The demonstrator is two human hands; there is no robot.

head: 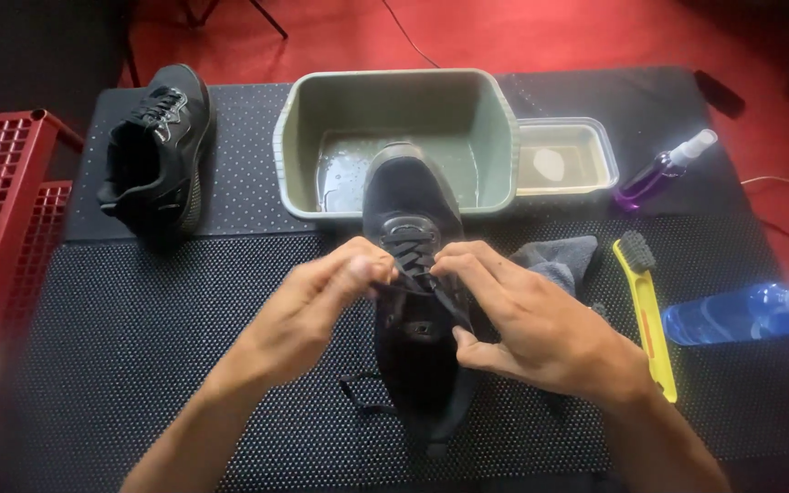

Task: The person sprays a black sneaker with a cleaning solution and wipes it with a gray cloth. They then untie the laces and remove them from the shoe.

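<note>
Between my hands: black shoe (415, 301), toe at 12 o'clock resting over the green tub (394, 141) rim, heel at 6.
Laces (413, 254): midline, just beyond my knuckles.
Left grip (321, 306): pinched on a lace from 9.
Right grip (513, 315): pinched on a lace from 3, equally near.

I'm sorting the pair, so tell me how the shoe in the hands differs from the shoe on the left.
The shoe in the hands has its toe resting over the rim of the green tub; the shoe on the left lies on the black mat. The left hand and right hand pinch the first shoe's laces; nothing touches the other. Both are black lace-up sneakers.
</note>
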